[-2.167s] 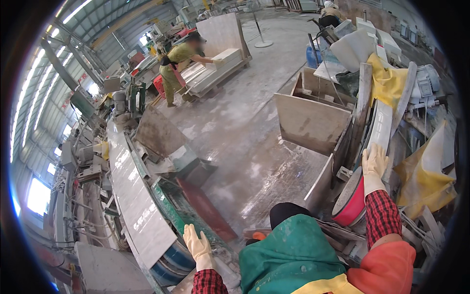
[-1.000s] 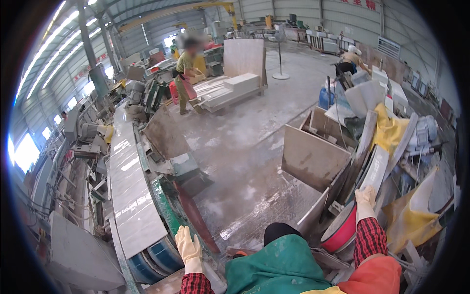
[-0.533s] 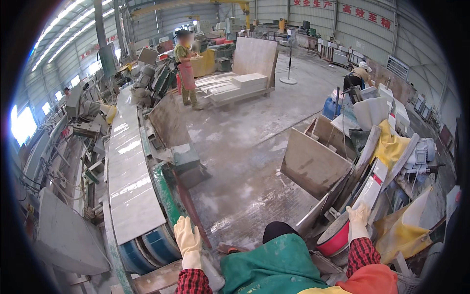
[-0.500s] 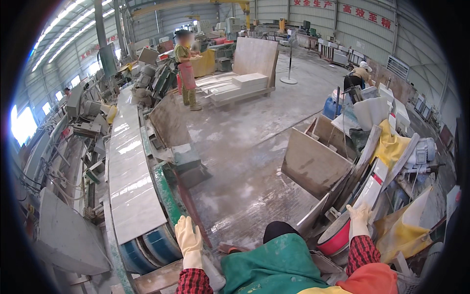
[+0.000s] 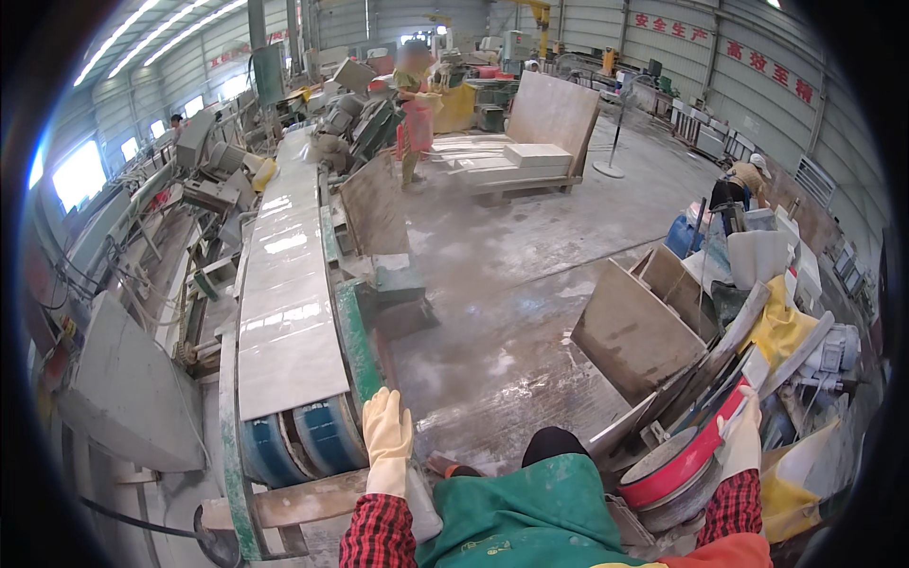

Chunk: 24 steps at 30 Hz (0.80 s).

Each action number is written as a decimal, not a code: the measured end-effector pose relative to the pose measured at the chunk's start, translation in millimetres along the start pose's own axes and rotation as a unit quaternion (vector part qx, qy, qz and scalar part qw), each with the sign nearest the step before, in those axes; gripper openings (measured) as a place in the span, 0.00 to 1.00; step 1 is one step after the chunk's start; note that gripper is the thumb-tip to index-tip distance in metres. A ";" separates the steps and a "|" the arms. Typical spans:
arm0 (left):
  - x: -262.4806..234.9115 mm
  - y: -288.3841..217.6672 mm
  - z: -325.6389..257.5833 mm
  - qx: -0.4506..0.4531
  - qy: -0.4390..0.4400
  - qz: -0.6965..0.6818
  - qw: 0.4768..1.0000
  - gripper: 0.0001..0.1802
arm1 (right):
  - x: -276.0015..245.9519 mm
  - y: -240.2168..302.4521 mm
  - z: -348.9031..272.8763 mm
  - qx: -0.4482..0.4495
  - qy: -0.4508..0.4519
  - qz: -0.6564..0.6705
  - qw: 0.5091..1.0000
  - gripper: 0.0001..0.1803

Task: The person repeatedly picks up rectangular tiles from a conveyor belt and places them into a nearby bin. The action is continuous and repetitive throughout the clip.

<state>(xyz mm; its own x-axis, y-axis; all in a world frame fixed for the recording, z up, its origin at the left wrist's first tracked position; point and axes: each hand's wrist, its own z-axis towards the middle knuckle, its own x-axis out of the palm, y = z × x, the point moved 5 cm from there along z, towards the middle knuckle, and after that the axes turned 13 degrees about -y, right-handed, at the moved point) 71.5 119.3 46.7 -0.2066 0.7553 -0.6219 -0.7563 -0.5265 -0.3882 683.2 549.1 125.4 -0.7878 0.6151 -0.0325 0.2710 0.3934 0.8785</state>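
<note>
My left hand (image 5: 386, 441), in a pale yellow glove, lies flat with fingers spread at the near end of a green-edged conveyor (image 5: 352, 331), beside the blue rollers (image 5: 303, 440), and holds nothing. My right hand (image 5: 741, 443), also gloved, rests fingers-up against thin leaning slabs (image 5: 705, 379), just above a red basin (image 5: 684, 462). It grips nothing that I can see. Polished grey stone slabs (image 5: 284, 284) lie along the conveyor. My green apron and red plaid sleeves fill the lower edge.
A large stone slab (image 5: 632, 331) leans at the right among a yellow sack (image 5: 781, 327) and clutter. The wet concrete floor (image 5: 511, 275) runs ahead to a pallet of stacked slabs (image 5: 516, 156). One person (image 5: 414, 104) stands far off and another (image 5: 743, 180) bends at the right.
The view has swung up and left along the conveyor. The far person has straightened and stepped left of the pallet. My right hand has come down from the slab edge to beside the basin.
</note>
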 end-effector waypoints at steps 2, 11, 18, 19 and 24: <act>9.2 -5.3 4.3 -0.017 -0.016 -0.057 0.998 0.20 | -9.5 13.2 8.7 0.032 -0.023 0.046 0.998 0.48; 79.0 -42.4 14.0 -0.535 0.086 -0.503 0.674 0.25 | 155.4 -27.5 -138.6 -0.211 0.338 -0.163 0.902 0.47; 4.7 -140.7 56.4 -0.551 0.142 -0.643 0.513 0.23 | 281.5 -112.2 -338.5 -0.462 0.682 -0.156 0.545 0.45; 1.3 -126.6 59.3 -0.523 0.126 -0.617 0.574 0.23 | 282.5 -120.9 -380.3 -0.538 0.688 -0.154 0.463 0.45; -14.0 -1.5 41.0 -0.466 0.003 -0.545 0.696 0.21 | 251.6 -160.5 -562.8 -0.757 0.638 -0.133 0.049 0.34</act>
<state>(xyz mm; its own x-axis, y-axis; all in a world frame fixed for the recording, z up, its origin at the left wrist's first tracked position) 50.1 125.5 83.9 0.1806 0.9042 0.3872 0.2717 0.3325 -0.9031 130.1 256.2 244.4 -0.3077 -0.1984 -0.9306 0.5668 -0.8238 -0.0118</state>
